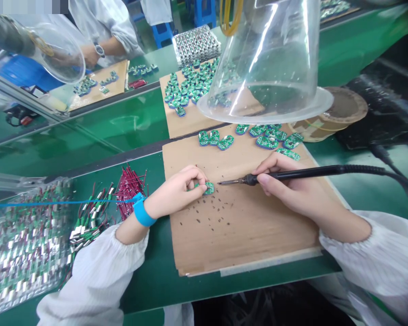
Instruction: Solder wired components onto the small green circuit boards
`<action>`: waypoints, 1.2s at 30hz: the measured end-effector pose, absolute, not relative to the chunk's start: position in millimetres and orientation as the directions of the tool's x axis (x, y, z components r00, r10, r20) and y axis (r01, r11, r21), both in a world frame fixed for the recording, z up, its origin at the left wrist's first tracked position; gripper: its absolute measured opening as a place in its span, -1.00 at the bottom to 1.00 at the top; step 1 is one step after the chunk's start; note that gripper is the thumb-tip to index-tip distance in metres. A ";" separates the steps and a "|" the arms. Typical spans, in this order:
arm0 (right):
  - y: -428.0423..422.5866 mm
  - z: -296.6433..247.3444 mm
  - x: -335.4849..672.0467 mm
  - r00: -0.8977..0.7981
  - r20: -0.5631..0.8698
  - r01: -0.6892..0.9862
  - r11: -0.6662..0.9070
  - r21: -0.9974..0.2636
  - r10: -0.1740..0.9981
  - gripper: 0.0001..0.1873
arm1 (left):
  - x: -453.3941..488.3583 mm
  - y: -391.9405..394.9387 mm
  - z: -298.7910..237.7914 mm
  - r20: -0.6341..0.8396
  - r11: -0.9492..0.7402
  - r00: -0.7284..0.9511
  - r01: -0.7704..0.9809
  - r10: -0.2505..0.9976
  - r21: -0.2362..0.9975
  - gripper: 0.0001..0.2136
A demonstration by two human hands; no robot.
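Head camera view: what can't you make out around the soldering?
- Green circuit board: partly hidden by the left hand's fingers.
- Soldering iron tip: too small to see any solder.
- Boards in the clear plastic tray: blurred by glare on the plastic.
- Clear acrylic cover: top cut off by the upper edge.

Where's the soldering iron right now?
In the head view, the soldering iron is in the right hand, its tip pointing at the circuit board in the left hand.
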State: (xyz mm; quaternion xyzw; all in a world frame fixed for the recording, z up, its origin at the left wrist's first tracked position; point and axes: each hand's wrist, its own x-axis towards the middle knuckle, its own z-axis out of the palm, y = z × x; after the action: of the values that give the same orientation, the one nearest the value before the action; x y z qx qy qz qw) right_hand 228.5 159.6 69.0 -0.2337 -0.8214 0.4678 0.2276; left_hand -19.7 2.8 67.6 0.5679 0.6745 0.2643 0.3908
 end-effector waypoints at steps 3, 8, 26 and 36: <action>159.5 70.7 228.3 -0.790 0.162 0.185 0.483 -0.856 0.591 -0.74 | -20.1 2.0 66.4 -0.229 0.217 -0.048 0.549 0.972 0.807 -0.92; 159.4 70.3 228.1 -0.797 0.178 0.175 0.503 -0.847 0.578 -0.77 | -20.5 1.3 67.1 -0.230 0.219 -0.047 0.539 0.972 0.813 -0.91; 161.2 64.0 229.4 -0.806 0.197 0.148 0.511 -0.847 0.559 -0.81 | -19.4 4.7 69.0 -0.228 0.220 -0.050 0.523 0.972 0.824 -0.94; 162.0 65.9 231.1 -0.812 0.179 0.169 0.518 -0.839 0.555 -0.84 | -19.1 4.4 68.1 -0.232 0.227 -0.054 0.497 0.971 0.838 -0.91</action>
State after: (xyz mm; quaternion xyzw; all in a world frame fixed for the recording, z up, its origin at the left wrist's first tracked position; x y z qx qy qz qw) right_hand 231.1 162.0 65.9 -0.2147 -0.8432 0.4416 0.2189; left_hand -19.1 4.4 68.1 0.5508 0.6662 0.2880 0.4121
